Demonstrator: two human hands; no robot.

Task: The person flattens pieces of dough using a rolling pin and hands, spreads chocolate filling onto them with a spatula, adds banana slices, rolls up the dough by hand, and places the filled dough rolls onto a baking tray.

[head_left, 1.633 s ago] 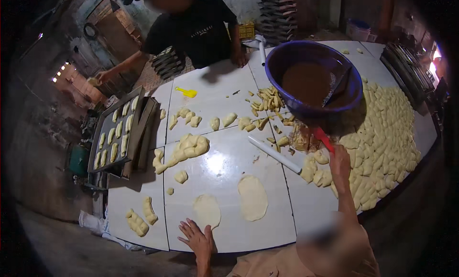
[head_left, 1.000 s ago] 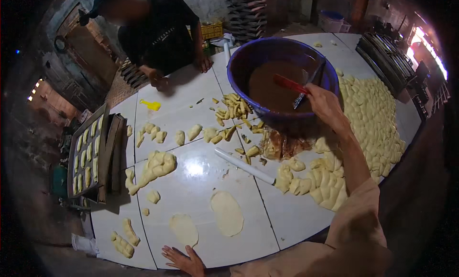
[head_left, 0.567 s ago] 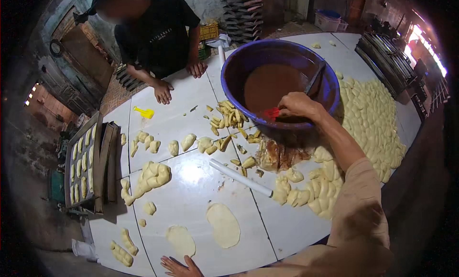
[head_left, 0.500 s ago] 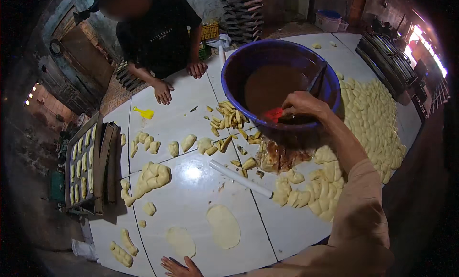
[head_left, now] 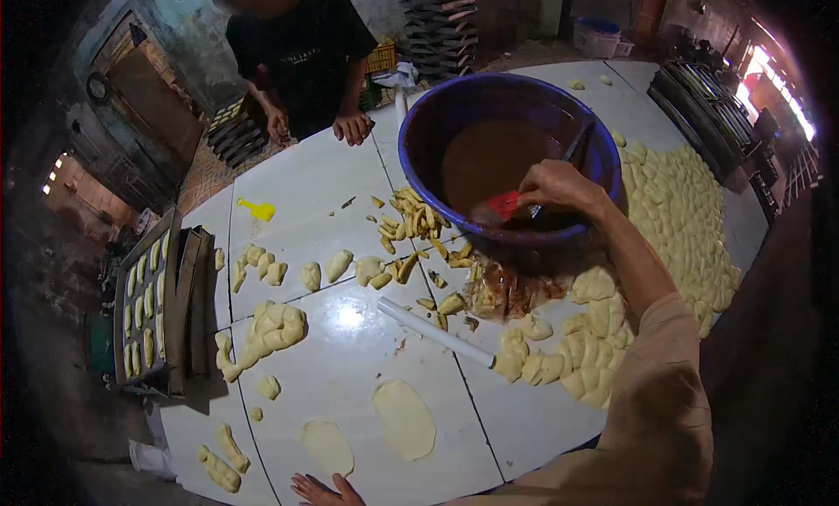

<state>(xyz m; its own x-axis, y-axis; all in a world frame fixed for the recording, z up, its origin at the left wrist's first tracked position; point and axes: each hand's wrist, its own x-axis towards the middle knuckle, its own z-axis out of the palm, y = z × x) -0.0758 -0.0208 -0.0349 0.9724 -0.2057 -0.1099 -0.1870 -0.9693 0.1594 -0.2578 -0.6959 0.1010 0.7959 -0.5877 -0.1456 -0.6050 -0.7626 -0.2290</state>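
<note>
Right hand (head_left: 564,187): gripped the red tool (head_left: 501,205) inside the purple tub's (head_left: 419,139) near wall.
Change: the tool had come from over the table (head_left: 341,366), so work had shifted tubward; contact with the brown mixture (head_left: 489,161) was hard to judge.
Left hand (head_left: 325,491): lay spread beside the left dough oval (head_left: 328,447).

Light is dim around the blue-violet basin (head_left: 412,156); glare whitens the desk (head_left: 306,187) to the basin's near left. A bright opening (head_left: 773,91) far to its right burns out, shadow darkens its near side, and farthest from it straight edges bow into black.
</note>
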